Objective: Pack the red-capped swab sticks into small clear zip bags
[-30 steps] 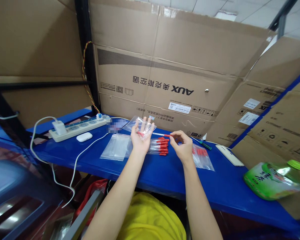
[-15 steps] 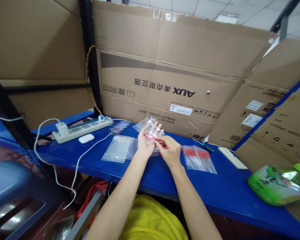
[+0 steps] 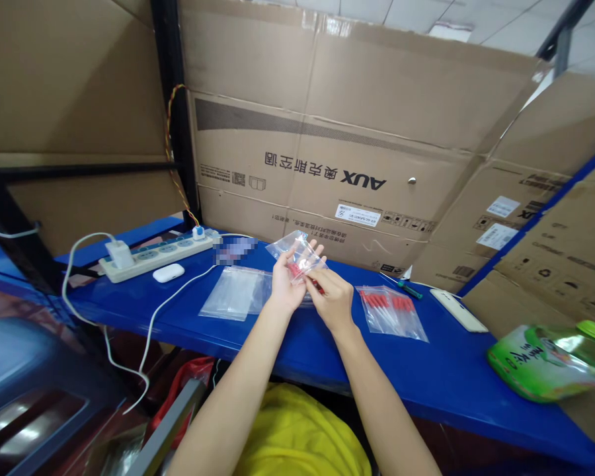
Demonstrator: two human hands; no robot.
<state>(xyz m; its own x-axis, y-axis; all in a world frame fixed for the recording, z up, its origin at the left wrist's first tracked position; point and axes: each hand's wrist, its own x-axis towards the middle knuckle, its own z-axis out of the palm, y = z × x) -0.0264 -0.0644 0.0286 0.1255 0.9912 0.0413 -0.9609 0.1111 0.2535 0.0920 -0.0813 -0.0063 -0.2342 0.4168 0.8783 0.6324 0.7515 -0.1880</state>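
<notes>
1. Left hand (image 3: 283,285) holds a clear bag (image 3: 297,254) above the counter (image 3: 426,377).
2. Right hand (image 3: 333,303) pinches red pieces (image 3: 297,270) at the bag's mouth.
3. Cardboard boxes (image 3: 327,132) stand behind.

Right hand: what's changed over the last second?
The right hand came left from beside the loose red-tipped pieces and now meets the left hand at the small clear bag it holds up. The filled bag and empty bags lie unmoved.
</notes>
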